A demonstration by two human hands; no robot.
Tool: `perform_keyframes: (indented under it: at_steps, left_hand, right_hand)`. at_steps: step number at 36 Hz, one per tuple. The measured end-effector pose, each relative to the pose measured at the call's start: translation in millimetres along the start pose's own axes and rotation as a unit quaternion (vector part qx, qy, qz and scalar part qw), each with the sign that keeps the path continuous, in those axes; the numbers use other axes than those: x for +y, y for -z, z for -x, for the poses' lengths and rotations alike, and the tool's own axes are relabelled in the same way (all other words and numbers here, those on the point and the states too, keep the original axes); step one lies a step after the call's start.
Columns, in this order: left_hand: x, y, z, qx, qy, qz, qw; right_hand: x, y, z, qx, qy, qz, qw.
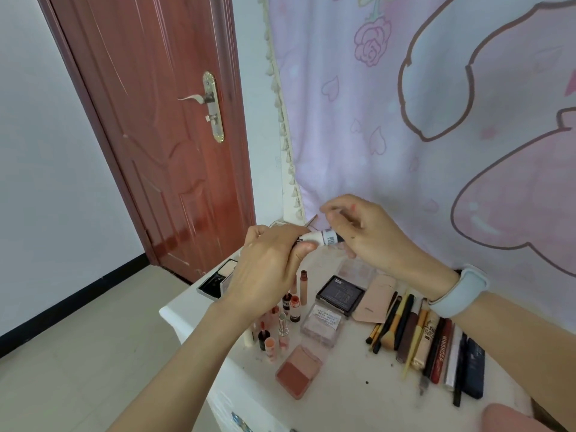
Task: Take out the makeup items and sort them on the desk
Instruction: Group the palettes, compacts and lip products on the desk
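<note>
I see left hand (268, 263) and right hand (371, 235) fingers pinching slim white-black tube (324, 237) | glossy square compacts on white tabletop (349, 397)

Both hands are raised over the white desk (327, 397), sharing a small white tube (322, 237) held level. The left hand (271, 269) grips its left end; the right hand (364, 235), with a pale blue band (461, 291) on the wrist, pinches the dark right end. Below, lip tints (280, 319) stand clustered at the left, palettes (339, 293) lie in the middle, and brushes and pencils (430, 341) lie side by side at the right. A red door (162, 126) stands far left, beside a pink curtain (436, 120).
</note>
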State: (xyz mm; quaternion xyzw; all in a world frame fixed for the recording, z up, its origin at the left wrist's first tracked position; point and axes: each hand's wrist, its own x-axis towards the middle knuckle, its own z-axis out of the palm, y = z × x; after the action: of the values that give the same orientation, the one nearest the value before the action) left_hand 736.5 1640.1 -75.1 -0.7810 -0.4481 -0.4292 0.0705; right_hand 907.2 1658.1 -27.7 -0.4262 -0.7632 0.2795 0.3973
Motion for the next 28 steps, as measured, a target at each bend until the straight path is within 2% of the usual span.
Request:
perform_keyframes:
  at_steps: [4,9,12,16,21,24,26,28]
  left_hand:
    - [-3.4,3.0,-2.7,0.009,-0.015,-0.011,1.000]
    - [-7.7,4.2,-4.0,0.023,-0.065,-0.057,0.996]
    - [-12.9,4.8,-4.1,0.014,-0.055,-0.065,0.996]
    - [-21.5,5.9,-2.1,-0.034,0.028,0.010,0.999]
    - [-37.3,8.0,0.6,-0.059,0.076,0.070,0.993]
    - [-45.1,8.9,4.8,-0.045,0.186,0.169,0.967]
    - [-46.8,9.6,7.5,-0.027,0.248,0.264,0.932]
    - [-47.2,9.6,9.5,-0.014,0.288,0.336,0.897]
  right_hand:
    - [2.1,5.1,0.8,-0.052,0.023,-0.044,0.997]
    - [0.8,5.0,-2.9,-0.101,-0.044,0.074,0.991]
    - [5.5,4.0,-4.0,-0.079,0.008,0.111,0.991]
    - [14.8,10.0,-9.1,-0.062,0.102,0.123,0.985]
    - [37.9,19.3,-17.2,-0.028,0.150,0.250,0.956]
    - [52.1,25.4,-24.2,0.013,0.098,0.217,0.971]
    - [60.4,23.8,-27.2,0.046,0.022,0.117,0.992]
    - [73.4,15.9,-29.0,0.051,-0.047,0.025,0.997]
